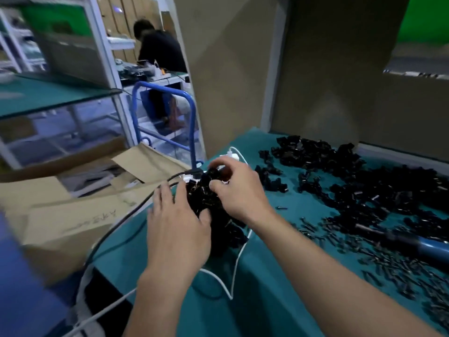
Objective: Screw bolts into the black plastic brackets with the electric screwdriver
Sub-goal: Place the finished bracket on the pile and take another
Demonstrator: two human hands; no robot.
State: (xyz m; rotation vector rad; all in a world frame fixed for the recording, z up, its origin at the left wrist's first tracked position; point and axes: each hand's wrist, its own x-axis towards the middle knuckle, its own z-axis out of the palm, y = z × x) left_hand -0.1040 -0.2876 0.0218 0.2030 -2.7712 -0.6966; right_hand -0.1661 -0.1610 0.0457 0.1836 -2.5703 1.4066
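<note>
A heap of black plastic brackets (206, 198) lies at the left edge of the green table (279, 276), cupped between both hands. My left hand (177, 229) presses against the heap's left side with its fingers spread and the thumb tucked under. My right hand (233, 188) curls over the top of the heap with the fingers bent round the brackets. A far bigger spread of black brackets (364, 181) covers the table to the right. Several small dark bolts (364, 259) are scattered at the front right. The electric screwdriver (408, 239), black with a blue body, lies among them.
A white cable (237, 268) and a black cable (116, 229) run across the table's left end, near a white plug (228, 155). Open cardboard boxes (73, 210) stand to the left below the table. A blue trolley (170, 117) and a person at another bench are behind.
</note>
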